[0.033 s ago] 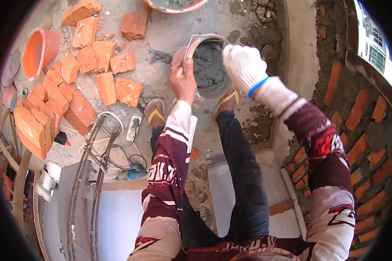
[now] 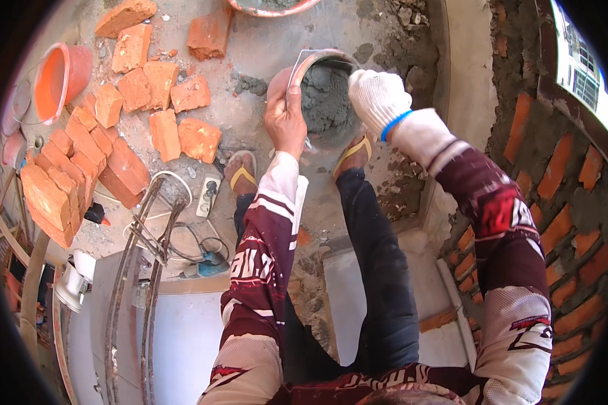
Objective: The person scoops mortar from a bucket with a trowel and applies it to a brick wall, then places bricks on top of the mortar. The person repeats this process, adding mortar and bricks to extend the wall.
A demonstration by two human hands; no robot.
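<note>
As I looked down, a round, dull-pinkish bucket (image 2: 279,82) with a thin wire handle was just beyond my sandalled feet, holding thick, lumpy grey mortar (image 2: 327,94). Around it spread a stained concrete floor (image 2: 270,44), with broken orange bricks (image 2: 161,84) scattered and piled to the left and a rough brick wall (image 2: 556,163) rising at right. My bare left hand (image 2: 287,125) was partly closed around the bucket's left side, thumb at the rim. My white-gloved right hand (image 2: 378,100) was curled into a fist by the right rim; I cannot tell what it gripped.
</note>
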